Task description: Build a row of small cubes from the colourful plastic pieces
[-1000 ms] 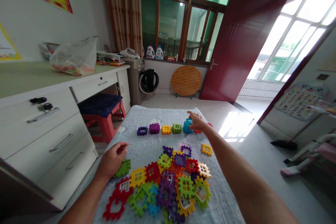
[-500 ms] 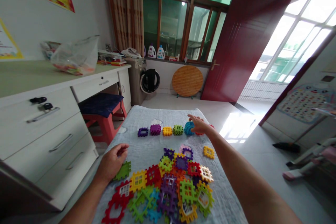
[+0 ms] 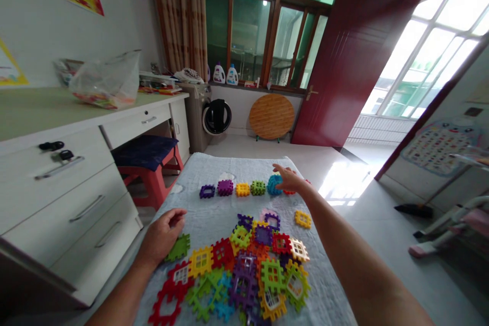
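My right hand [image 3: 287,178] reaches over the right end of a row of stacked plastic tiles, its fingers apart beside the blue stack [image 3: 274,185]. Partly behind it a red stack [image 3: 289,192] shows. Leftward in the row stand green [image 3: 257,188], yellow [image 3: 242,190], magenta [image 3: 225,187] and dark purple [image 3: 207,191] stacks. My left hand [image 3: 167,232] rests at the left with curled fingers, next to a green tile [image 3: 179,248]; whether it grips anything is hidden. Nearer lies a heap of mixed notched tiles [image 3: 244,285].
A light blue cloth [image 3: 206,214] covers the table. One yellow tile [image 3: 303,219] lies apart at the right. On the left are a white desk [image 3: 87,173] and a red stool [image 3: 153,183]; a dark red door [image 3: 336,66] stands behind.
The view has shifted very slightly. Both hands and the tiles keep nearly the same places.
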A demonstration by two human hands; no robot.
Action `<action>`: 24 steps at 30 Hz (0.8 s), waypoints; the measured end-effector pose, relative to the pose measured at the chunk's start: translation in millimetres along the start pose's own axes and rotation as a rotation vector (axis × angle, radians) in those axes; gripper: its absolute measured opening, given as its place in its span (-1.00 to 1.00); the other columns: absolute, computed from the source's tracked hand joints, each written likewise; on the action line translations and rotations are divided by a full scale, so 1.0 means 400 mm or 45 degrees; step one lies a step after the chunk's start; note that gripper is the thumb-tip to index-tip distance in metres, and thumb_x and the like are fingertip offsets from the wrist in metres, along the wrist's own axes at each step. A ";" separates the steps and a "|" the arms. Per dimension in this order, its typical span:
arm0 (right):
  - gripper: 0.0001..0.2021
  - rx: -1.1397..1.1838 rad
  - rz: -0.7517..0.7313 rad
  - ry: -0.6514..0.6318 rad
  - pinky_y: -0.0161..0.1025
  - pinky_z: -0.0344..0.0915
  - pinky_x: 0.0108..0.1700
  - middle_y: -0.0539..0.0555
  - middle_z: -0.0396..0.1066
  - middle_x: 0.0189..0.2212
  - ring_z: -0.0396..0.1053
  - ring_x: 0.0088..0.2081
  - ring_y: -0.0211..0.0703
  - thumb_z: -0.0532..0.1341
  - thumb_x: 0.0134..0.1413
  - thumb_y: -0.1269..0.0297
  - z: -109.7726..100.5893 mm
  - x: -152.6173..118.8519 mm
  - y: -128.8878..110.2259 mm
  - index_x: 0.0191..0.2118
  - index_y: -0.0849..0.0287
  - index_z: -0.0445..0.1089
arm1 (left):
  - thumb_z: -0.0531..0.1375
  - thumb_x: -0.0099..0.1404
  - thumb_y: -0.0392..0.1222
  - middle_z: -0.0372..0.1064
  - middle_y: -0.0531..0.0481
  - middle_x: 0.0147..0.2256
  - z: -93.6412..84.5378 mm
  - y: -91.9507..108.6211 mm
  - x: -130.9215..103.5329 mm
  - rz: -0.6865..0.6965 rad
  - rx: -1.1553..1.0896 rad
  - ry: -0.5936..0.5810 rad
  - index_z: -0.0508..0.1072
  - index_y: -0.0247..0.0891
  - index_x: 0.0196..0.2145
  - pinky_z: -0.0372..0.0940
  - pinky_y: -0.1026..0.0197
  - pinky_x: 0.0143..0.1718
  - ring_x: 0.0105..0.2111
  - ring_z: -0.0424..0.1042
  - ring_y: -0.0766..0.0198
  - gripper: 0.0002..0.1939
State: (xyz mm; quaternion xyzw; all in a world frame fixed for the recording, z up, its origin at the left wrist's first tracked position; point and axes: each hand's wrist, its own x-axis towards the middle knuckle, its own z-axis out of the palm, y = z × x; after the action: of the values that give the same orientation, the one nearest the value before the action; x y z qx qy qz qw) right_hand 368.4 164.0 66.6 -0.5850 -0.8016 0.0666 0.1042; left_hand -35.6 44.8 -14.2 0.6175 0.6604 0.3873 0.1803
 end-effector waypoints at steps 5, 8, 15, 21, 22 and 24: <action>-0.35 0.276 0.043 0.296 -0.11 0.22 -0.07 0.16 0.31 -0.02 0.29 -0.09 -0.06 0.21 -0.13 0.33 -0.027 -0.087 0.047 0.17 0.14 0.07 | 0.10 0.05 0.03 0.51 -0.02 -0.34 0.003 -0.012 0.003 0.009 0.031 -0.016 0.46 -0.22 -0.27 0.36 0.22 -0.26 -0.33 0.48 0.17 -0.63; -0.49 0.311 0.149 0.234 -0.18 0.26 -0.15 0.12 0.38 -0.16 0.34 -0.21 -0.14 0.19 -0.09 0.30 -0.022 -0.180 0.071 0.06 0.16 0.20 | 0.10 0.05 0.04 0.51 -0.03 -0.34 0.006 -0.018 0.005 0.024 0.045 -0.008 0.46 -0.23 -0.26 0.36 0.23 -0.26 -0.33 0.48 0.17 -0.63; -0.52 0.061 0.218 -0.095 -0.15 0.20 -0.09 0.13 0.34 -0.18 0.29 -0.18 -0.06 0.35 -0.32 0.25 0.074 -0.320 0.098 -0.13 0.17 0.38 | 0.11 0.01 0.03 0.51 -0.03 -0.38 0.005 -0.013 0.003 0.044 0.029 -0.004 0.46 -0.24 -0.29 0.37 0.25 -0.30 -0.37 0.49 0.17 -0.63; -0.54 0.095 0.236 -0.003 -0.16 0.13 0.00 0.12 0.30 -0.17 0.25 -0.14 -0.09 0.27 -0.24 0.32 0.115 -0.323 0.099 -0.08 0.18 0.36 | 0.11 -0.01 0.02 0.51 -0.05 -0.37 0.003 0.004 -0.004 0.026 0.060 0.010 0.46 -0.25 -0.30 0.37 0.25 -0.29 -0.38 0.48 0.18 -0.63; -0.51 0.113 0.221 -0.003 -0.15 0.13 0.00 0.13 0.30 -0.14 0.25 -0.11 -0.08 0.27 -0.23 0.32 0.111 -0.325 0.096 -0.04 0.18 0.35 | 0.10 -0.01 0.02 0.51 -0.06 -0.38 0.003 0.006 -0.004 0.022 0.068 0.009 0.46 -0.25 -0.30 0.37 0.25 -0.28 -0.38 0.47 0.18 -0.63; -0.46 0.142 0.192 0.006 -0.11 0.13 0.03 0.16 0.28 -0.08 0.22 -0.04 -0.03 0.27 -0.22 0.30 0.093 -0.335 0.088 0.02 0.19 0.31 | 0.10 0.00 0.02 0.50 -0.05 -0.38 0.002 0.008 -0.005 0.028 0.082 0.008 0.46 -0.25 -0.30 0.37 0.25 -0.29 -0.39 0.47 0.18 -0.63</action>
State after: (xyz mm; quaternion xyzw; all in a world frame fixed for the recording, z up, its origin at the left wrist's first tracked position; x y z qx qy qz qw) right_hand 431.4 48.0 10.6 -0.6370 -0.7501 0.1174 0.1332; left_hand -32.3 42.8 -12.8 0.6289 0.6665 0.3696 0.1538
